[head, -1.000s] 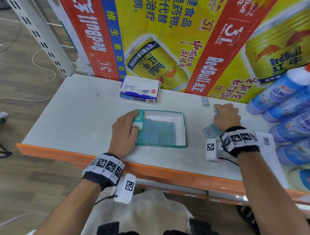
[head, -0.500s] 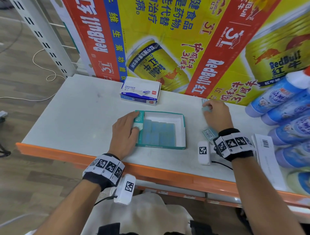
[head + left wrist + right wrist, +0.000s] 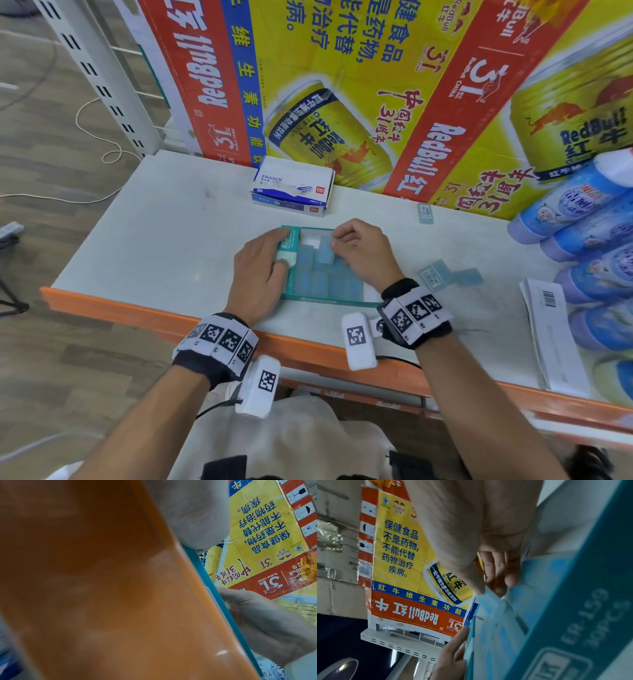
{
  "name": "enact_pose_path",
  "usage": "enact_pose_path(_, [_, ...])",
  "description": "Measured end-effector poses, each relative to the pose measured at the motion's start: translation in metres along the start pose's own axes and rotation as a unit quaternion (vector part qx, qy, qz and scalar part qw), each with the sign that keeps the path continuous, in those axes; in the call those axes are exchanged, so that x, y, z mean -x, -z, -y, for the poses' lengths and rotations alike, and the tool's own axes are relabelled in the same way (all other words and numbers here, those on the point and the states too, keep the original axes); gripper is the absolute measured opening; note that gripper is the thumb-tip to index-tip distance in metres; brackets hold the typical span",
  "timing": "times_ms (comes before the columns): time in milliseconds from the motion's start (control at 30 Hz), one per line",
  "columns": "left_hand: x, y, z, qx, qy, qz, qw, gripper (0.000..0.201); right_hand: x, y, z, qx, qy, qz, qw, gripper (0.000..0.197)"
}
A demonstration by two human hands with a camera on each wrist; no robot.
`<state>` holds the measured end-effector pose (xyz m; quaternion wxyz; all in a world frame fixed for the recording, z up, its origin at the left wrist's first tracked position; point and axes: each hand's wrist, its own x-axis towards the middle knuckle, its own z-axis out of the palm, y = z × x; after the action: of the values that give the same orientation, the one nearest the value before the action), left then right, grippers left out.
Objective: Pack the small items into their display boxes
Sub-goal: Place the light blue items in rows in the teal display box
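Note:
A teal display box lies open on the white shelf, holding several pale blue erasers. My left hand holds the box's left wall, thumb on its inner flap and fingers at the far corner. My right hand is over the box and pinches a blue eraser between thumb and fingers, tilted above the packed rows; the right wrist view shows that eraser under the thumb. Loose erasers lie to the right and one farther back.
A white and blue eraser carton sits behind the box. Blue bottles are stacked at the right, with a white leaflet beside them. A Red Bull carton wall closes the back. The shelf has an orange front edge.
My right hand has come left from the far loose eraser to over the box, carrying an eraser. The left hand has stayed on the box's left wall.

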<state>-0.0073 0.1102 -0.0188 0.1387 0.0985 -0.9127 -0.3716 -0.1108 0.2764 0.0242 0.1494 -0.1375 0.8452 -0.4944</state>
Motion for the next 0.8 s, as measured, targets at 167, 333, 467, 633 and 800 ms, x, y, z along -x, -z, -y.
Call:
enact_pose_path(167, [0.0, -0.0004, 0.0004, -0.003, 0.002, 0.002, 1.0, 0.052, -0.0012, -0.0058, -0.0025, 0.003, -0.002, 0.012, 1.0, 0.008])
enact_pose_path(333, [0.0002, 0.0, -0.0007, -0.002, 0.004, 0.003, 1.0, 0.052, -0.0002, -0.0059, -0.0032, 0.065, 0.016, 0.018, 0.998, 0.008])
enact_pose_path(467, [-0.0001, 0.0006, -0.0018, -0.002, 0.005, 0.001, 1.0, 0.051, 0.0009, -0.0076, -0.004, 0.102, 0.029, 0.027, 0.994, 0.005])
enact_pose_path(633, [0.0001, 0.0008, -0.0027, -0.003, 0.003, 0.004, 1.0, 0.051, 0.0011, -0.0101, -0.004, 0.128, 0.048, 0.03, 0.99, 0.006])
enact_pose_path(800, [0.0002, 0.0011, -0.0017, -0.003, 0.003, 0.005, 1.0, 0.051, 0.0002, -0.0024, -0.0038, 0.131, 0.05, 0.052, 0.989, 0.017])
